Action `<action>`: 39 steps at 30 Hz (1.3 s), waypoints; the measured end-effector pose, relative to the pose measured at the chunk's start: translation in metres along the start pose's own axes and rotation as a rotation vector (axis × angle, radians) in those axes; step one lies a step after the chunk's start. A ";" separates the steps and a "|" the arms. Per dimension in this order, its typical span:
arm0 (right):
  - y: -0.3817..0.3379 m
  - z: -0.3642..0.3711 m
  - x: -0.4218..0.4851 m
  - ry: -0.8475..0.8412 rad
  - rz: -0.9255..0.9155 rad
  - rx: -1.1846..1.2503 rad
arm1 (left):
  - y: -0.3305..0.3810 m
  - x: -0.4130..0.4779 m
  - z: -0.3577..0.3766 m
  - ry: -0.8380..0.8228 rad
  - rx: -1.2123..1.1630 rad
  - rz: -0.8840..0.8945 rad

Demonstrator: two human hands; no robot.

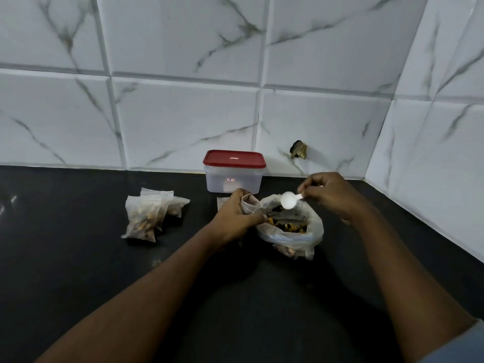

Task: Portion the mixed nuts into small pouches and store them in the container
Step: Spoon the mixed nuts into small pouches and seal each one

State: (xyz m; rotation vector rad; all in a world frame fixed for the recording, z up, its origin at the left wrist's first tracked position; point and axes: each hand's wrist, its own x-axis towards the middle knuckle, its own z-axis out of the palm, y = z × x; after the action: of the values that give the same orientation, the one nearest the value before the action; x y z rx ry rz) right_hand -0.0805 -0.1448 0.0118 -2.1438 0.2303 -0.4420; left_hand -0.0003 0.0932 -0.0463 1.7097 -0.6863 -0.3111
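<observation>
Roughly in the middle of the black counter (pixel 78 258), the bag of mixed nuts (pixel 290 233) sits with its mouth rolled open, and brown and orange pieces show inside. The left hand (pixel 233 218) grips a small pouch (pixel 248 204) at the bag's left edge, fingers curled round it so that its mouth faces up. The right hand (pixel 332 192) hovers over the far side of the bag and pinches the handle of a white plastic spoon (pixel 289 200), whose bowl hangs above the nuts, just beside the pouch. The two hands are close but not touching.

To the left, well apart from the bag, several filled pouches (pixel 149 216) lie in a loose pile. At the far edge, against the marble-patterned tiled wall (pixel 183 113), stands the clear container (pixel 233 180), its red lid (pixel 234 159) on.
</observation>
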 end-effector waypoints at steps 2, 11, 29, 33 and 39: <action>0.015 0.002 0.005 -0.043 0.098 -0.119 | 0.004 -0.003 0.001 -0.014 -0.006 -0.010; 0.008 0.011 0.005 -0.029 0.019 -0.657 | 0.010 -0.006 -0.001 0.038 -0.276 -0.138; -0.053 0.086 -0.041 -0.121 -0.489 -0.347 | 0.013 0.006 -0.035 0.411 -0.540 -0.169; -0.048 0.090 -0.039 -0.116 -0.489 -0.350 | 0.016 0.004 -0.030 0.427 -0.574 -0.218; -0.046 0.087 -0.040 -0.218 -0.489 -0.443 | -0.005 -0.010 -0.021 0.363 -0.543 -0.156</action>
State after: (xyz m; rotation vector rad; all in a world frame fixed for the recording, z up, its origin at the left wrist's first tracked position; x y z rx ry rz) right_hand -0.0826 -0.0400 -0.0049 -2.6668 -0.3615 -0.4568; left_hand 0.0045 0.1165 -0.0474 1.2499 -0.1740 -0.2566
